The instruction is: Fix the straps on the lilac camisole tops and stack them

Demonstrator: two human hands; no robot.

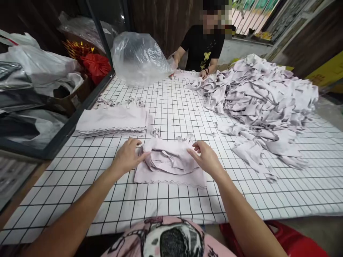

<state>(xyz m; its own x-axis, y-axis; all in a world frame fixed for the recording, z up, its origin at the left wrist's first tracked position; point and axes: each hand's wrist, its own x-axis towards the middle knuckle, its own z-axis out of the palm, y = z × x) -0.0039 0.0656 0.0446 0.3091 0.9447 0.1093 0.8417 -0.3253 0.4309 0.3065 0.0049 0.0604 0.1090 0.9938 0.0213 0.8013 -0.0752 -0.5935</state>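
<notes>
A pale lilac garment (171,165) lies crumpled in front of me on the white checked table (171,107). My left hand (128,155) rests on its left edge, fingers curled and pinching the cloth. My right hand (205,156) sits on its right side, fingers bent and gripping a fold. A neat stack of folded lilac garments (112,120) lies just beyond my left hand.
A large heap of unfolded lilac garments (262,103) covers the table's right side. Across the table a person in a black shirt (202,48) holds a clear plastic bag (139,59). Plastic bags and a red ornament (95,66) fill a shelf at left.
</notes>
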